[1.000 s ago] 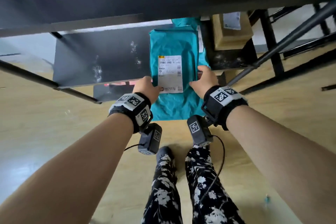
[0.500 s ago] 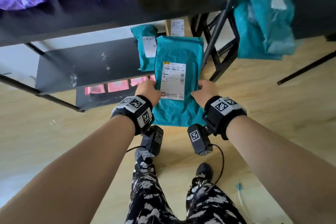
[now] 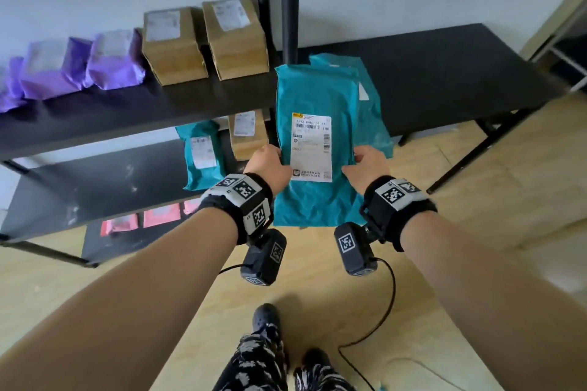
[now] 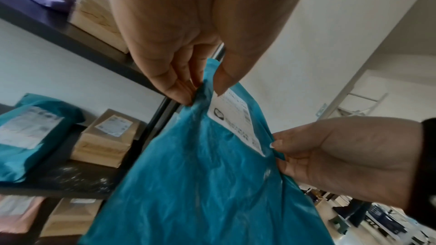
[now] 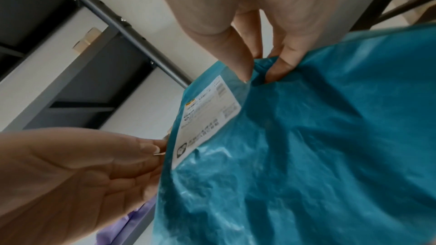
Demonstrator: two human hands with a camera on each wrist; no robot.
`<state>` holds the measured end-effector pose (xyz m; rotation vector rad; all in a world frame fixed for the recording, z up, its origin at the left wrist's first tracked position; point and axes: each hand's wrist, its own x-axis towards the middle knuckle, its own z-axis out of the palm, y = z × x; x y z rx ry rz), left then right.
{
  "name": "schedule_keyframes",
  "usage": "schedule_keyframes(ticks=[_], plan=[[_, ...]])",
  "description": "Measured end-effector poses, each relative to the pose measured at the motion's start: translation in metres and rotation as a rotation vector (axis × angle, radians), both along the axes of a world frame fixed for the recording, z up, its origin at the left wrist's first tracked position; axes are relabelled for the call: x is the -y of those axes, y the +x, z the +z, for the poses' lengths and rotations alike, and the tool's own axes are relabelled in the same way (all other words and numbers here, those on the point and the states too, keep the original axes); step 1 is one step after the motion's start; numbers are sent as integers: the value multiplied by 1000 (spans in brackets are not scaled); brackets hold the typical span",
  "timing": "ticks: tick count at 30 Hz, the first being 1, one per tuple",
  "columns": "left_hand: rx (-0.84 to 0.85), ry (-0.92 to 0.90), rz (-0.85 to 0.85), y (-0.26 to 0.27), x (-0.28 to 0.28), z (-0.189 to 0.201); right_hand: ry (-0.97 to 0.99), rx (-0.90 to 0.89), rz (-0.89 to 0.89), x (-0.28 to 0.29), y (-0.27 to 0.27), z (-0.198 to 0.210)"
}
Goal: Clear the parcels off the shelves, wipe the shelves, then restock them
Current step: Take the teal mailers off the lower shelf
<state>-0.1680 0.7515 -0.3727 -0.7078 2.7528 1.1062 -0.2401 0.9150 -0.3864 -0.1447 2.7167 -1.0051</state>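
Right now I am holding 1 teal parcel up in front of me with both hands, clear of every shelf. My left hand is pinching its left edge between thumb and fingers, and my right hand is pinching the right edge the same way; both wrist views are showing the film bunched between the fingertips.

Judging progress, I cannot tell whether this parcel is coming off or going back. The upper left shelf is carrying purple parcels and 2 brown boxes along its far side. The lower left shelf is mostly bare and looks marked with pale smears, with another teal parcel and a small brown box at its right end. Pink parcels are lying on the level below. On the right shelf a second teal bag is resting just behind the one I am carrying. So plenty of work seems left.

For room, the black upright posts are standing right at the parcel's far left corner, so I am judging that a swing to the left risks a snag. The right shelf is showing wide bare surface to the right, and the floor beyond its near edge is giving me free space.
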Motion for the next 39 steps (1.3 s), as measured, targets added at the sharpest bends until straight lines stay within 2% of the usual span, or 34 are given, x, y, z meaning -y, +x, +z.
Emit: schedule_keyframes(ticks=[7,11,16,22,26,30,34,39], plan=[[-61,-15,-150,-93,-15,12,35,-83,-61,-24,-82,26],[-24,68,-179,-144,-30,7,55,-67,-113,-42,-125,30],[39,69,-163,-207,-47,-6,61,8,-135,-54,-188,19],[140,-62,-92,-272,-68,-21,117,127,1,-61,-283,-17],[255,-91,-10,-293,-79,-37,107,201,167,-59,-313,-44],[283,-89,46,-301,-87,-45,276,282,313,-54,-322,-61],[277,-84,63,-302,-89,-45,384,285,325,-49,-321,-62],[226,-101,77,-286,-82,-40,353,181,235,-43,-307,-48]])
